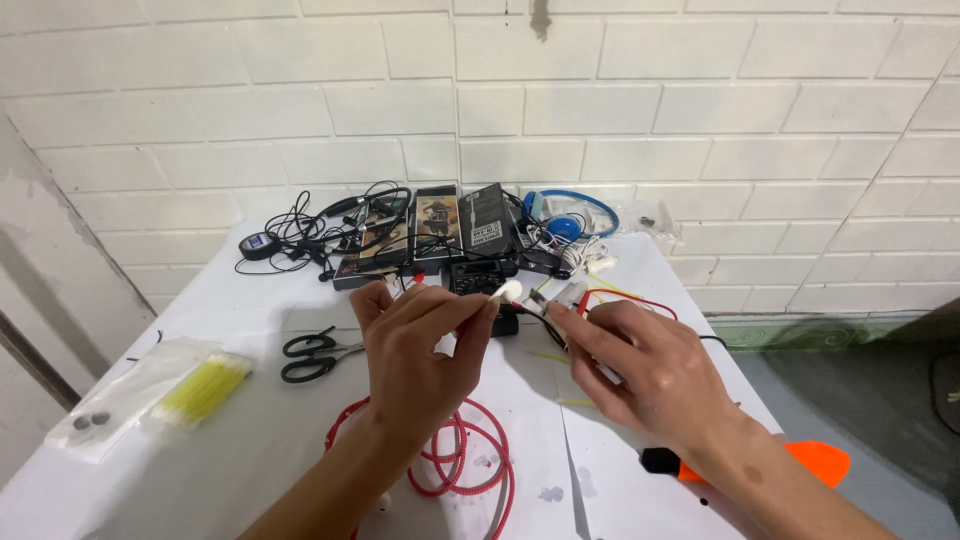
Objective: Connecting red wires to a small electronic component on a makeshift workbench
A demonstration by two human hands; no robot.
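My left hand (pixel 415 345) pinches a thin stick with a white cotton tip (pixel 508 291), held above the white table (pixel 250 440). My right hand (pixel 640 365) grips a small white connector (pixel 568 294) with red and black wires (pixel 640 300) running from it. The cotton tip is close to the connector's end, just left of it. A small black device (pixel 480 277) lies on the table behind both hands.
A coiled red cable (pixel 470 455) lies under my left wrist. Black scissors (pixel 315 355) and bags of yellow sticks (pixel 205 388) lie at left. Dark boxes (pixel 440 228), black cables (pixel 300 235) and blue headphones (pixel 575 212) line the brick wall. An orange-handled tool (pixel 815 460) sits at right.
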